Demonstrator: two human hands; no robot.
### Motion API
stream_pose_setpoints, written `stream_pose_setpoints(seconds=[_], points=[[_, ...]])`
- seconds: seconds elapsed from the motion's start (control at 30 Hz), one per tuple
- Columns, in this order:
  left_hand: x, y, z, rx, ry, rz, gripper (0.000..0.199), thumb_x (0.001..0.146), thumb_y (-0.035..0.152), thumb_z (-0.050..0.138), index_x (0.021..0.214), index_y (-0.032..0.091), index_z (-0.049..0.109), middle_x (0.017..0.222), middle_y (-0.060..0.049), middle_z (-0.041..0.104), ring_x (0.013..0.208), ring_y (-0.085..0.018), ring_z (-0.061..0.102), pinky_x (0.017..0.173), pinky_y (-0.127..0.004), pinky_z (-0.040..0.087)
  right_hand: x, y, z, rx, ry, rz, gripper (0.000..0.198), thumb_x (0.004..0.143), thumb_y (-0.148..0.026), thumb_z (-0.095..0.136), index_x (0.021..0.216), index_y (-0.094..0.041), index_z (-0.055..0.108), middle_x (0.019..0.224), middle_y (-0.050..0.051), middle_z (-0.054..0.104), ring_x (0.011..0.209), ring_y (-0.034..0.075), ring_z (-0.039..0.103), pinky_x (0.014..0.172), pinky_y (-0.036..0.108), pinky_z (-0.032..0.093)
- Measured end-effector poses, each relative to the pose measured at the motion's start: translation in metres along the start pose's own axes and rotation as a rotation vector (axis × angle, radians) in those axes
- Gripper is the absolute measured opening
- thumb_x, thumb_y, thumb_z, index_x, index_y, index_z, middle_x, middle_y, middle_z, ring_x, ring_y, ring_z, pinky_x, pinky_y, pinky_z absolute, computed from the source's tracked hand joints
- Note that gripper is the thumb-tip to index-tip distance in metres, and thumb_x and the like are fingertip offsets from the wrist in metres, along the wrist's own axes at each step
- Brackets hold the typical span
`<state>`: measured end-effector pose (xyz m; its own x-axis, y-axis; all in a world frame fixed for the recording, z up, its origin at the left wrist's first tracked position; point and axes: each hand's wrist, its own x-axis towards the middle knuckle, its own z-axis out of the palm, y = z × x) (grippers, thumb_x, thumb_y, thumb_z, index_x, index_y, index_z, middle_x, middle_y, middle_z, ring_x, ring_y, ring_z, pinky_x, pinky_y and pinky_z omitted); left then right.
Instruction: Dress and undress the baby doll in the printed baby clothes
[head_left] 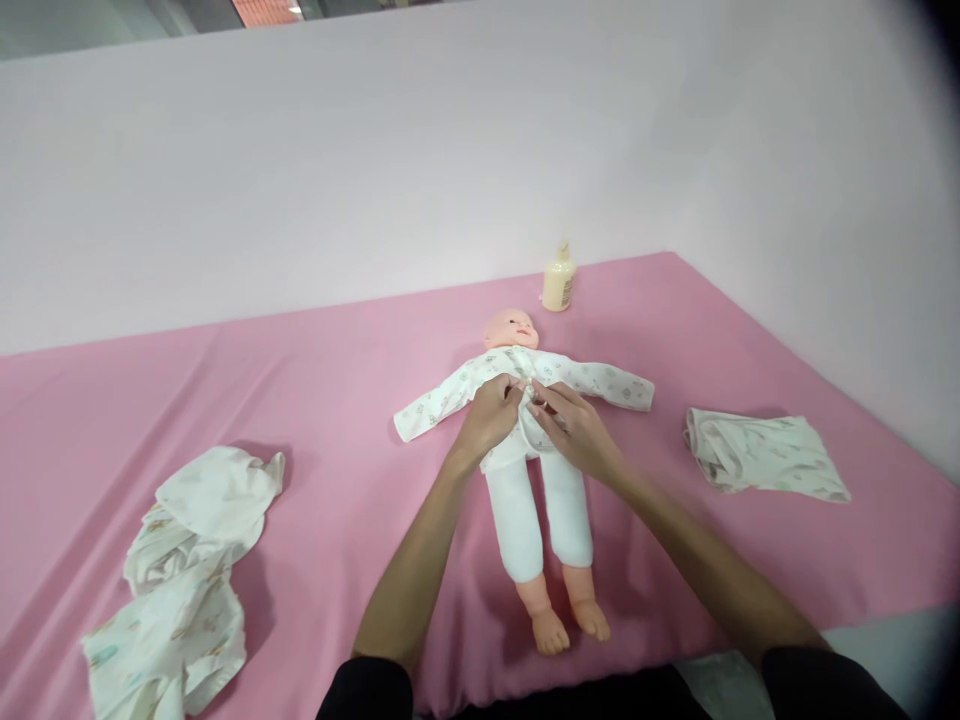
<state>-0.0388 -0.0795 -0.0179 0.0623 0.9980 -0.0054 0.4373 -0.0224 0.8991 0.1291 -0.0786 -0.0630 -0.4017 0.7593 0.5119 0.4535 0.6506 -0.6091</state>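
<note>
A baby doll (512,328) lies on its back on the pink sheet, arms spread and bare feet toward me. It wears a white patterned long-sleeved shirt (615,384) and white trousers (517,520). Over the doll's chest, my left hand (495,408) pinches the front edge of the shirt. My right hand (574,420) meets it there, thumb and forefinger closed on the same front opening. The fingertips of both hands nearly touch. Whatever small fastening may sit between them is too small to make out.
A cream pump bottle (558,282) stands beyond the doll's head, near the white wall (375,150). To the right lies a folded patterned cloth (765,455). Crumpled white patterned clothes (180,580) lie at the left on the pink sheet (330,400).
</note>
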Motion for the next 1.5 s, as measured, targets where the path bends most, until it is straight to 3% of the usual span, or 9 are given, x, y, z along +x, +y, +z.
stream_pose_setpoints(seconds=[0.17, 0.27, 0.4, 0.53, 0.73, 0.93, 1.1, 1.27, 1.5], points=[[-0.009, 0.005, -0.001, 0.245, 0.02, 0.039, 0.026, 0.099, 0.034, 0.04, 0.081, 0.019, 0.05, 0.076, 0.001, 0.055, 0.071, -0.014, 0.051, 0.063, -0.026, 0.037, -0.028, -0.009, -0.006, -0.209, -0.053, -0.068, 0.06, 0.092, -0.046, 0.064, 0.143, -0.018, 0.047, 0.115, 0.014, 0.059, 0.105, 0.029, 0.058, 0.09, 0.046, 0.053], [-0.031, 0.007, -0.003, 0.481, -0.014, 0.089, 0.018, 0.099, 0.033, 0.043, 0.102, 0.019, 0.054, 0.098, -0.004, 0.06, 0.089, -0.019, 0.056, 0.074, -0.03, 0.044, -0.041, -0.011, -0.006, -0.353, -0.066, -0.124, 0.046, 0.094, -0.038, 0.063, 0.134, -0.017, 0.053, 0.113, 0.013, 0.06, 0.105, 0.029, 0.057, 0.093, 0.047, 0.051], [-0.071, -0.001, -0.001, 0.811, -0.084, 0.211, 0.031, 0.096, 0.025, 0.049, 0.127, 0.017, 0.049, 0.115, -0.01, 0.056, 0.101, -0.024, 0.055, 0.084, -0.038, 0.048, -0.048, -0.013, -0.003, -0.449, -0.07, -0.176, 0.03, 0.098, -0.016, 0.052, 0.127, -0.015, 0.058, 0.105, 0.01, 0.063, 0.099, 0.026, 0.058, 0.091, 0.044, 0.05], [-0.101, -0.025, 0.006, 0.971, 0.036, 0.32, 0.041, 0.095, 0.014, 0.045, 0.136, 0.015, 0.042, 0.115, -0.011, 0.057, 0.101, -0.025, 0.057, 0.083, -0.039, 0.051, -0.056, -0.014, -0.008, -0.46, -0.037, -0.207, 0.032, 0.096, -0.01, 0.05, 0.126, -0.016, 0.058, 0.105, 0.01, 0.063, 0.096, 0.025, 0.058, 0.087, 0.042, 0.05], [-0.114, -0.056, 0.002, 0.968, 0.206, 0.369, 0.044, 0.091, 0.006, 0.043, 0.134, 0.016, 0.041, 0.111, -0.01, 0.06, 0.099, -0.022, 0.059, 0.078, -0.034, 0.052, -0.077, 0.005, -0.014, -0.39, 0.039, -0.126, 0.045, 0.093, -0.006, 0.048, 0.135, -0.018, 0.051, 0.119, 0.013, 0.057, 0.112, 0.027, 0.055, 0.093, 0.043, 0.051], [-0.108, -0.067, -0.003, 0.874, 0.161, 0.123, 0.041, 0.091, 0.006, 0.041, 0.13, 0.018, 0.045, 0.116, -0.01, 0.059, 0.099, -0.021, 0.059, 0.074, -0.031, 0.048, -0.082, 0.037, -0.015, -0.32, -0.015, 0.059, 0.05, 0.093, -0.016, 0.048, 0.143, -0.021, 0.045, 0.131, 0.014, 0.053, 0.124, 0.03, 0.049, 0.101, 0.049, 0.048], [-0.098, -0.076, -0.001, 0.821, 0.114, -0.106, 0.024, 0.092, 0.007, 0.038, 0.107, 0.016, 0.055, 0.097, -0.006, 0.063, 0.082, -0.018, 0.058, 0.064, -0.029, 0.04, -0.074, 0.043, -0.012, -0.152, -0.085, 0.346, 0.031, 0.098, -0.031, 0.044, 0.121, -0.019, 0.061, 0.114, 0.01, 0.064, 0.107, 0.027, 0.059, 0.092, 0.045, 0.049], [-0.103, -0.075, -0.002, 0.778, 0.06, -0.109, 0.02, 0.09, 0.006, 0.036, 0.08, 0.019, 0.047, 0.078, -0.002, 0.057, 0.067, -0.015, 0.049, 0.058, -0.028, 0.031, -0.073, 0.036, -0.019, -0.006, -0.108, 0.515, 0.028, 0.1, -0.035, 0.037, 0.089, -0.021, 0.059, 0.085, 0.004, 0.066, 0.078, 0.022, 0.061, 0.069, 0.035, 0.046], [-0.115, -0.073, -0.002, 0.723, 0.1, -0.112, 0.02, 0.09, 0.008, 0.036, 0.076, 0.019, 0.043, 0.076, -0.002, 0.056, 0.063, -0.014, 0.045, 0.058, -0.028, 0.03, -0.083, 0.044, -0.02, 0.011, 0.039, 0.563, 0.024, 0.095, -0.035, 0.046, 0.109, -0.021, 0.06, 0.104, 0.007, 0.068, 0.091, 0.024, 0.063, 0.078, 0.039, 0.049]])
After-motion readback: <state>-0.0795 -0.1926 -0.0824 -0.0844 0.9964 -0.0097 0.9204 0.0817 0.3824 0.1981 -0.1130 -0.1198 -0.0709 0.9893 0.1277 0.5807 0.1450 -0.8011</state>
